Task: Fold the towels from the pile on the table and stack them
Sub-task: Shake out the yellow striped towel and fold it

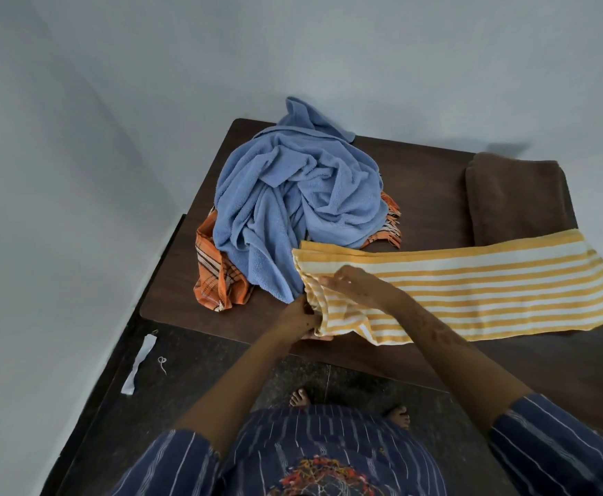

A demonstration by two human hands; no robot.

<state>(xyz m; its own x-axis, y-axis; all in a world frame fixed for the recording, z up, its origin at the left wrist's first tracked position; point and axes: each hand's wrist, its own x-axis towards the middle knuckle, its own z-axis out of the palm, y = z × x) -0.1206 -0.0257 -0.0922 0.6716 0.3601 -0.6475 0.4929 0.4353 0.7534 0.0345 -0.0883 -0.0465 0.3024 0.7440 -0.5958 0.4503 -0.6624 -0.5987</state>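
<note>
1. Head view shows our yellow striped towel [472,291] lying as a long band along the desk's [432,195] near edge, reaching to its right edge.
2. Our left hand [302,316] grips the towel's left end at the near edge, fingers curled into the cloth; our right hand [346,281] pinches the same end just above it.
3. We judge the thin cloth could slip off the near edge if we pull the end toward us, since part already hangs over.
4. Lifting the end leftward might snag the blue towel [293,209], which touches it.
5. We count four towels: one yellow striped, one blue heaped over one orange checked towel [214,273] by the left edge, and one brown folded towel [515,198] at the far right corner.
</note>
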